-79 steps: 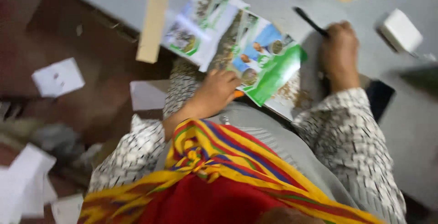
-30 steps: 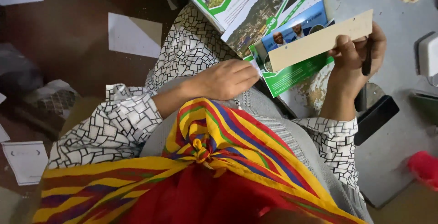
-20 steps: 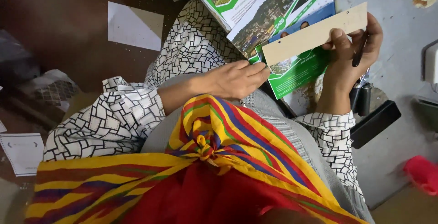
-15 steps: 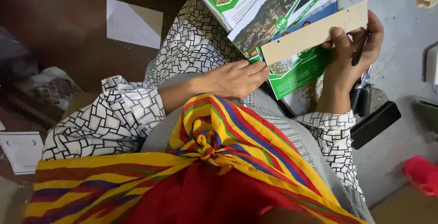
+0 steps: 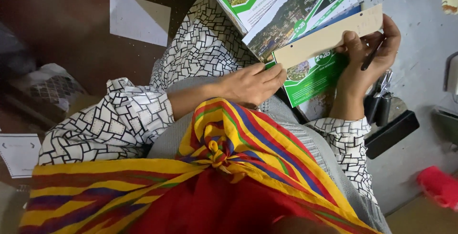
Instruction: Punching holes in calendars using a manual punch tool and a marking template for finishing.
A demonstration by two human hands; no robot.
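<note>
Cardboard strip (image 5: 329,41) slanting upward-right, right hand (image 5: 367,60)

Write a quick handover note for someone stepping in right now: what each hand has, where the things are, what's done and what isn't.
Right hand: grips the tan card strip by one end, with a dark pen between its fingers.
Left hand: flat, fingertips at the strip's other end, on the edge of the green leaflet.
Things: the strip lies across the leaflets; more printed leaflets are fanned above, on the grey table.
Done: strip laid over the leaflet.
Left: no pen mark on the strip can be made out.
</note>
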